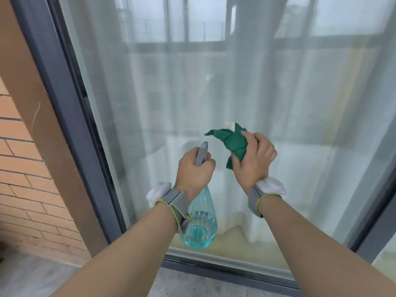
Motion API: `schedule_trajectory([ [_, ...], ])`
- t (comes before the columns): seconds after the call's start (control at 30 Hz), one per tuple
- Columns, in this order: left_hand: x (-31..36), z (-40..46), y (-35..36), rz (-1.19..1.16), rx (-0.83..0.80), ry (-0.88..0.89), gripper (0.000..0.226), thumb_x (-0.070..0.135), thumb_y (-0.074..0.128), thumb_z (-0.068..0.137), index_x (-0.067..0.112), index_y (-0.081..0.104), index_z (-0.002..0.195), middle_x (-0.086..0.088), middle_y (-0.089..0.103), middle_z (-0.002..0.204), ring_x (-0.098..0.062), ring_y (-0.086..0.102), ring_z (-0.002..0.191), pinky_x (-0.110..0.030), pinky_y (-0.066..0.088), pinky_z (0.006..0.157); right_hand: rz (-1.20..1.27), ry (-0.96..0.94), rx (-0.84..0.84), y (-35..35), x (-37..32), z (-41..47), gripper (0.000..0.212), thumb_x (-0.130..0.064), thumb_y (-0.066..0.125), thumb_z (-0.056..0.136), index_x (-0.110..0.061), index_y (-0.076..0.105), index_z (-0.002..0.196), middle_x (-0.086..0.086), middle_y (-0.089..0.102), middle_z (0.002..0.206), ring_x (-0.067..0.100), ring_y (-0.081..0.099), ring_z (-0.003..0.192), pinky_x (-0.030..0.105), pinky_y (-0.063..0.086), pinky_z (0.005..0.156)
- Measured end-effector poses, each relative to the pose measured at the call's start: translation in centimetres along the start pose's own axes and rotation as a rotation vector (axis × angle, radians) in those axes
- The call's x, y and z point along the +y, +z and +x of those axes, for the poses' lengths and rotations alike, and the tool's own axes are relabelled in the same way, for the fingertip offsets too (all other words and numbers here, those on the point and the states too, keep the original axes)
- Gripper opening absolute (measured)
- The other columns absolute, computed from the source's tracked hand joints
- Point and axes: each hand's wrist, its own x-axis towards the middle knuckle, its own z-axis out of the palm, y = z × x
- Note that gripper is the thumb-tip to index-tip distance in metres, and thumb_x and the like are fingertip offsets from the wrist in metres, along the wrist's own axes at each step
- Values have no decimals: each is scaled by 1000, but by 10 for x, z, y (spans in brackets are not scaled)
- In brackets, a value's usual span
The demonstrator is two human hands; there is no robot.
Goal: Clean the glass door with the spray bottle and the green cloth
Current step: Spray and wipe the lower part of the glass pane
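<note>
Soft, even daylight, hazy reflections on the glass door [235,82], edges bowed.

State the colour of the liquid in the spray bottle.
Light blue, seen through the clear spray bottle in the head view.

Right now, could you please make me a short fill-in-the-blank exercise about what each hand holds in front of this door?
1. The left hand grips the ____ by its grey head.
2. The right hand holds a bunched cloth whose colour is ____.
3. Behind the glass door hangs a sheer white ____.
4. The liquid in the bottle looks pale ____.

Missing words: spray bottle; green; curtain; blue
</note>
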Motion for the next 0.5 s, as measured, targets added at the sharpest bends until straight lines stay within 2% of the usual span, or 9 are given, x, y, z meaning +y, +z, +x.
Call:
schedule_trajectory([
  [0.1, 4, 6, -2, 5, 9, 9, 21, 4, 55, 87, 16, 49, 71, 8, 44, 66, -14, 36, 56, -13, 30, 43, -129, -24, 44, -2, 6, 25, 59, -19, 62, 78, -18, 44, 134, 11, 44, 125, 33, 41, 110, 44, 29, 95],
  [0.3, 6, 6, 5, 50, 17, 47, 5, 9, 58, 90, 8, 60, 86, 4, 51, 73, -18, 43, 63, -25, 38, 55, -290, -186, -142, 12, 20, 18, 64, -12, 65, 69, -22, 48, 130, 9, 45, 124, 32, 41, 106, 45, 28, 92],
  [0.4, 4, 1, 6, 64, 34, 43, 10, 8, 58, 90, 8, 57, 81, 5, 48, 69, -17, 39, 60, -20, 35, 49, -341, -337, -236, 16, 37, -11, 67, -12, 70, 65, -23, 50, 128, 9, 48, 122, 32, 43, 101, 44, 31, 87],
  [0.5, 3, -5, 5, 61, 34, 12, 8, 7, 58, 89, 1, 62, 92, 3, 51, 74, -17, 43, 64, -18, 36, 50, -399, -380, -336, 20, 48, -42, 71, -11, 72, 65, -23, 46, 130, 9, 50, 122, 33, 46, 99, 45, 33, 86],
])
